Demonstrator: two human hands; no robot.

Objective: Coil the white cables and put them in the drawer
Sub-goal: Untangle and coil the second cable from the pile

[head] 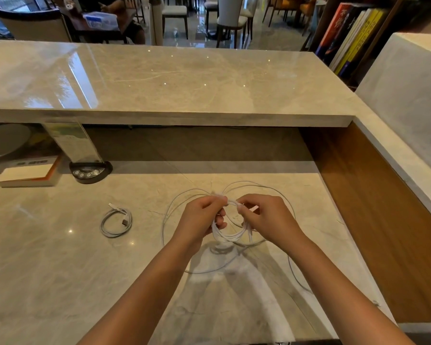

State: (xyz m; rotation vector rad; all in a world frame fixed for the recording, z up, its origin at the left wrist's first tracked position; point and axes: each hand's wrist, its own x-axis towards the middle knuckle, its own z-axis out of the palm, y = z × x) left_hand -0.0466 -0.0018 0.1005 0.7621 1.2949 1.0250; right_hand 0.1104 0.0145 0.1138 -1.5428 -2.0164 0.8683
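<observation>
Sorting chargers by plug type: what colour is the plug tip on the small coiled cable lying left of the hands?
Dark grey, on the small coiled white cable, seen in the head view.

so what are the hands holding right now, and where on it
Both hold the same white cable. The left hand grips the top of its gathered loops, and the right hand pinches the strand beside it. The loops hang below the hands.

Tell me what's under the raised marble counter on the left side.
Under the raised counter: a clear sign stand on a dark button base, a book, and a round grey object, partly hidden by the counter.
</observation>
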